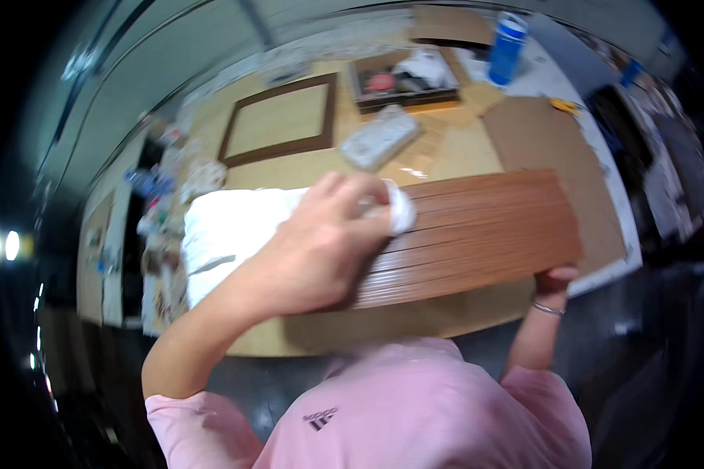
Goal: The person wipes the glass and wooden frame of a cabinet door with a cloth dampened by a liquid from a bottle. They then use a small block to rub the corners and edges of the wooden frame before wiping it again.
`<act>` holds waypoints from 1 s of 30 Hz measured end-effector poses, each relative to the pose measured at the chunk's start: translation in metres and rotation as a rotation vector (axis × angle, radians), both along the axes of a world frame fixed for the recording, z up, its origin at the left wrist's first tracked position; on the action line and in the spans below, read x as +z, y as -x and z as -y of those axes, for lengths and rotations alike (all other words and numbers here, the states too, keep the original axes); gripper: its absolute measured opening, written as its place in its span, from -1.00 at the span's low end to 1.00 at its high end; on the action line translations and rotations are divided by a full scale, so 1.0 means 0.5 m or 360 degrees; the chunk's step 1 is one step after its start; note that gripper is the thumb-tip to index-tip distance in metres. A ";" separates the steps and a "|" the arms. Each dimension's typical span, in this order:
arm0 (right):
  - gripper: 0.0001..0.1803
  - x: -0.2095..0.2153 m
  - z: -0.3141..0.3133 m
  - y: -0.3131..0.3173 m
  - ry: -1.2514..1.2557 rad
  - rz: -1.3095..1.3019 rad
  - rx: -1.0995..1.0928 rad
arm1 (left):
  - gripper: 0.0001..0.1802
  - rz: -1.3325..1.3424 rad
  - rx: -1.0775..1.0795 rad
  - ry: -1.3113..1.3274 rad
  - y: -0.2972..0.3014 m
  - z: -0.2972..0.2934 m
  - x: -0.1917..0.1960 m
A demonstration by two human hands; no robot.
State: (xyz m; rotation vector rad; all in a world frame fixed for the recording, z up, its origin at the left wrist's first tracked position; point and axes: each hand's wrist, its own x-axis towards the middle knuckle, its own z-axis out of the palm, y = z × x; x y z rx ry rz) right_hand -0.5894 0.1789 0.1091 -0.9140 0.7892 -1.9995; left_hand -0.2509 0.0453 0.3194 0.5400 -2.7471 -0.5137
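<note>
Brown grooved boards [485,234] lie stacked across the desk [446,148], my left hand [321,250] fingers clamped on a white cloth [401,211] mid-board, right hand [554,277] gripping the near corner, most surface seemingly left to wipe.

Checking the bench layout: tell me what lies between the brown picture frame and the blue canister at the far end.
In the head view, between the brown picture frame and the blue canister sits a shallow dark tray holding red and white items.

A blue-and-white cylindrical container [508,47] stands at the table's far edge, beside an open, cluttered box [403,81].
</note>
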 end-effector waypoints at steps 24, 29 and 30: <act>0.25 0.132 0.048 -0.046 0.0056 -0.0642 0.0143 | -0.52 0.0102 -0.0852 0.0011 0.278 -0.040 0.000; 0.09 0.119 0.048 -0.048 0.0124 -0.0560 0.0073 | -0.48 0.0000 -0.0896 0.0051 0.328 -0.061 -0.006; 0.05 0.124 0.038 -0.026 0.0075 -0.0702 0.0038 | -0.48 0.0022 -0.0924 -0.0013 0.323 -0.060 -0.004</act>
